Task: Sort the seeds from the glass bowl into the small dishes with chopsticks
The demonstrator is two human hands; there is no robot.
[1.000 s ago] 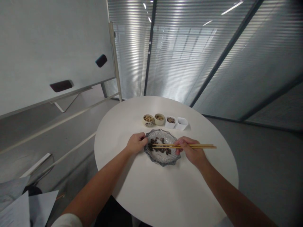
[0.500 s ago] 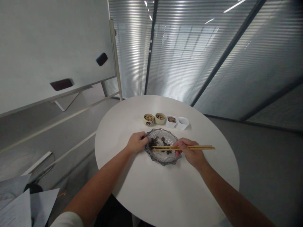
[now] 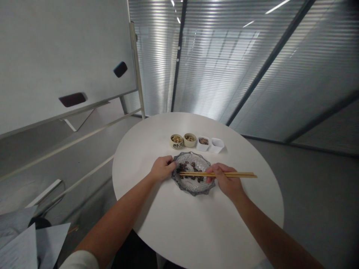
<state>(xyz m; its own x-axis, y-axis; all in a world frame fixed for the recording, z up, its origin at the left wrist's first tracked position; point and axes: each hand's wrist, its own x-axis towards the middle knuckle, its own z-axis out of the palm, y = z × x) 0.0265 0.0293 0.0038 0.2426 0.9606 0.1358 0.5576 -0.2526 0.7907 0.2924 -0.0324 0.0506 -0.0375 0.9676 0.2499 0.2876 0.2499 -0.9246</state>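
Observation:
A clear glass bowl (image 3: 193, 191) with a scalloped rim stands on the round white table. Several small dark brown pieces (image 3: 193, 164) lie scattered inside it; their kind is too small to make out. My left hand (image 3: 162, 168) grips the bowl's left rim, thumb over the edge. In my right hand (image 3: 226, 179), at the bowl's right side, is a pair of wooden chopsticks (image 3: 200, 174). They reach leftward across the bowl, tips close together among the dark pieces near the left wall. Whether a piece is pinched between the tips, I cannot tell.
Behind the bowl stand two round cups (image 3: 176, 145) with light brown pieces, a white dish (image 3: 203, 147) of brownish bits and another white dish (image 3: 217, 145). A whiteboard (image 3: 67, 48) on a frame rises left of the table (image 3: 196, 231). Papers (image 3: 19, 243) lie lower left.
The chopstick tips have closed together, and the two sticks now lie nearer each other. My left hand and the bowl have stayed in place.

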